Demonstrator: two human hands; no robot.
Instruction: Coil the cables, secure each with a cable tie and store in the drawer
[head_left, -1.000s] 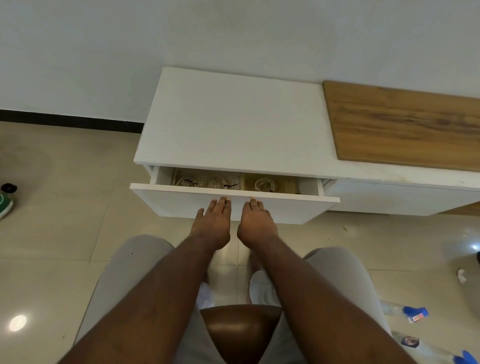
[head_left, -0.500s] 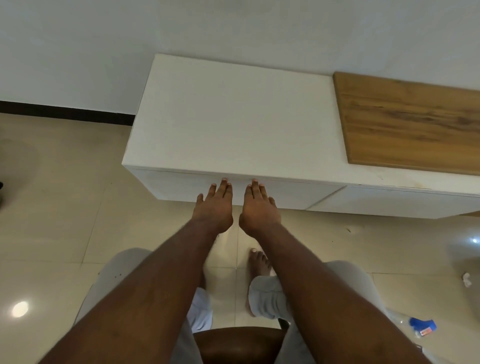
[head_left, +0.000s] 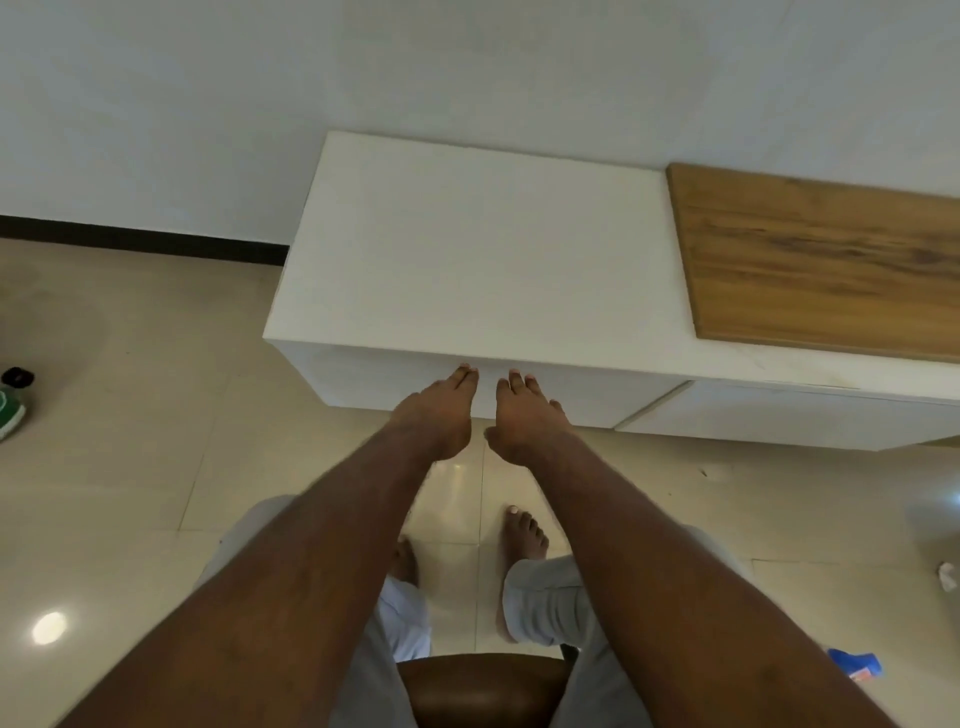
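Both the left hand (head_left: 441, 413) and right hand (head_left: 522, 415) are pressing flat, fingers straight, against the drawer (head_left: 519, 395), which is best pushed evenly until flush.

The cabinet (head_left: 483, 249) sits centre frame against the wall, a board (head_left: 826, 260) on its right end. Both hands, left (head_left: 441, 415) beside right (head_left: 524, 421), touch the drawer (head_left: 519, 384) front below.

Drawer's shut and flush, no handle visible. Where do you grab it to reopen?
No knob or pull shows on the drawer front. Probably best the bottom edge, from in front and below, fingers hooked up behind the panel: it hangs clear above the floor. The seam under the cabinet top looks too tight. Both the left hand and right hand lie flat against the front.
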